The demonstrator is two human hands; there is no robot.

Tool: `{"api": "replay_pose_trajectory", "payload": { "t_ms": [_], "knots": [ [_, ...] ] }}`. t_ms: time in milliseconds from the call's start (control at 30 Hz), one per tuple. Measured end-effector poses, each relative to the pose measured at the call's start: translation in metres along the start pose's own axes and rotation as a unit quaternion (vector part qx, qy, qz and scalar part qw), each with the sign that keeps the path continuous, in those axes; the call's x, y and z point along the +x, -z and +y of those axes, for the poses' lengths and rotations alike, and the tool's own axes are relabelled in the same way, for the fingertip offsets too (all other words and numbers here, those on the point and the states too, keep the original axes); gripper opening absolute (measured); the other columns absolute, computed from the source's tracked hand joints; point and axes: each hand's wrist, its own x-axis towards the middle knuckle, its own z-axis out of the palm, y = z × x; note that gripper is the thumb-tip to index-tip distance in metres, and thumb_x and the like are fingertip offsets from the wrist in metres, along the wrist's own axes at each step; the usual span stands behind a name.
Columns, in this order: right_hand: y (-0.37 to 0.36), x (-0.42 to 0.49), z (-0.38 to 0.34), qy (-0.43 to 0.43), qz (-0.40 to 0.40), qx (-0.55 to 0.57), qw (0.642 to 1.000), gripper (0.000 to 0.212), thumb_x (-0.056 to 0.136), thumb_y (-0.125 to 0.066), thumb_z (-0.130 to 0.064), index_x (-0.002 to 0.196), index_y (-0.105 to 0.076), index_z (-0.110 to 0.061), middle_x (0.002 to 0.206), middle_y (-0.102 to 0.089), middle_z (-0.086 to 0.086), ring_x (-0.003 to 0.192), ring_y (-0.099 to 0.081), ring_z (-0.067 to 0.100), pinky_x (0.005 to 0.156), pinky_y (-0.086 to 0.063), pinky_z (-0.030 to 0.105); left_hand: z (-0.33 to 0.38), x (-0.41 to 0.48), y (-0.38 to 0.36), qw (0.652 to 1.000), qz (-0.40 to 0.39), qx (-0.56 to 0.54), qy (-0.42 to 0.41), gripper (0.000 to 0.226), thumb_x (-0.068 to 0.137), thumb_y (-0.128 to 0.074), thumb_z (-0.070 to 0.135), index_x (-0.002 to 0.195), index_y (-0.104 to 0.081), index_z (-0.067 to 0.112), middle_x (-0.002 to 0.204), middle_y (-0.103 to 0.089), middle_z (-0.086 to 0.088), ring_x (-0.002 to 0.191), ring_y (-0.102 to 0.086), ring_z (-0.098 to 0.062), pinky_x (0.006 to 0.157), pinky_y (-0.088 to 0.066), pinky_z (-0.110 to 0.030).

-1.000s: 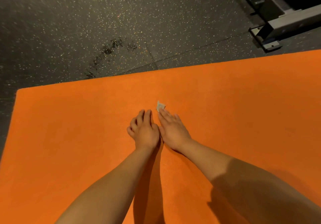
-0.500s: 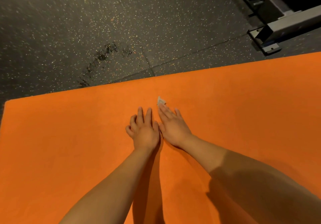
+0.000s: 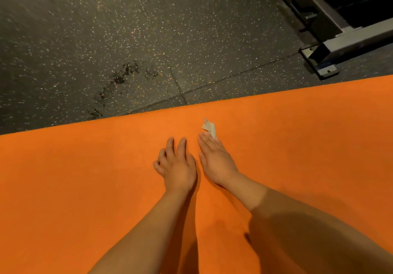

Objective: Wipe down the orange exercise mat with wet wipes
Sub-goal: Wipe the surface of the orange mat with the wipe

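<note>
Subject: orange exercise mat [image 3: 85, 188], flat on the floor. It fills the view from 3 o'clock round through 6 to 9 o'clock. Its far edge runs aslant, higher toward 3 o'clock than toward 9.
Wipe: a small, crumpled, whitish wet wipe [image 3: 209, 127] lies on the mat a little short of the far edge, at about 1 o'clock of the view's centre. One end lies under the right fingertips; the rest sticks out at 12 o'clock of them.
Right grip: the right grip [image 3: 214, 161] is a bare hand, palm down, with fingers straight and close together. It presses the wipe to the mat and is not curled round it.
Left grip: the left grip [image 3: 176, 167] is a bare hand, palm down on the mat, just beside the right at its 9 o'clock and apart from it. The fingers are spread and slightly bent, with the tips on the mat. It has hold of nothing.
Forearms: bare, entering from 6 and 5 o'clock; the right one is partly in shadow.
Floor: dark speckled rubber floor [image 3: 106, 29] beyond the mat, from 9 through 12 to 2 o'clock, with tile seams showing.
Stain: dark blotchy patch [image 3: 119, 80] on the floor at 11 o'clock of the hands, near the mat's edge.
Equipment: grey metal frame [image 3: 350, 42] at 2 o'clock. Its bolted foot plate [image 3: 326, 71] stands on the floor, near the mat but apart from it.
Markings: a blue strip at the frame's foot, too small to tell whether it bears writing.
</note>
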Motion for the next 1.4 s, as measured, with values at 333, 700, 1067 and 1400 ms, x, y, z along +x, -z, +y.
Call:
{"api": "replay_pose_trajectory", "payload": {
  "t_ms": [333,700,1067,1400],
  "knots": [
    [0.015,0.018,0.035,-0.174,0.125,0.05,0.976,0.062,0.097,-0.037,0.006,0.158,-0.023,0.0,0.167,-0.009,0.018,0.156,-0.001,0.03,0.124,0.0,0.029,0.009,0.013,-0.004,0.999,-0.045,-0.007,0.003,0.056,0.104,-0.032,0.043,0.157,-0.016,0.041,0.168,0.011,0.009,0.15,0.007,-0.023,0.117,0.002,-0.058],
    [0.004,0.034,0.012,-0.018,0.076,0.125,0.989,0.054,0.097,-0.049,0.008,0.148,-0.048,-0.008,0.169,0.0,0.001,0.155,-0.013,0.023,0.123,-0.023,0.037,0.007,0.013,-0.005,0.998,-0.055,-0.007,-0.003,0.057,0.104,-0.031,0.045,0.158,-0.012,0.042,0.167,0.015,0.01,0.15,0.01,-0.021,0.117,0.004,-0.059],
    [0.006,0.03,0.004,-0.124,0.191,0.185,0.956,0.039,0.094,-0.049,0.007,0.127,-0.066,-0.004,0.132,-0.05,0.012,0.121,-0.054,0.03,0.109,-0.041,0.034,0.008,0.012,-0.004,0.998,-0.066,-0.012,0.005,0.058,0.103,-0.031,0.044,0.158,-0.01,0.041,0.167,0.016,0.009,0.151,0.013,-0.023,0.117,0.008,-0.059],
    [-0.009,0.035,-0.011,-0.023,0.065,0.117,0.991,0.052,0.101,-0.05,-0.005,0.151,-0.044,-0.015,0.167,-0.021,0.001,0.152,-0.016,0.02,0.126,-0.019,0.037,0.007,0.014,0.002,0.996,-0.081,-0.022,0.0,0.056,0.104,-0.03,0.046,0.157,-0.014,0.042,0.166,0.016,0.01,0.15,0.012,-0.021,0.117,0.007,-0.057]
  ]
}}
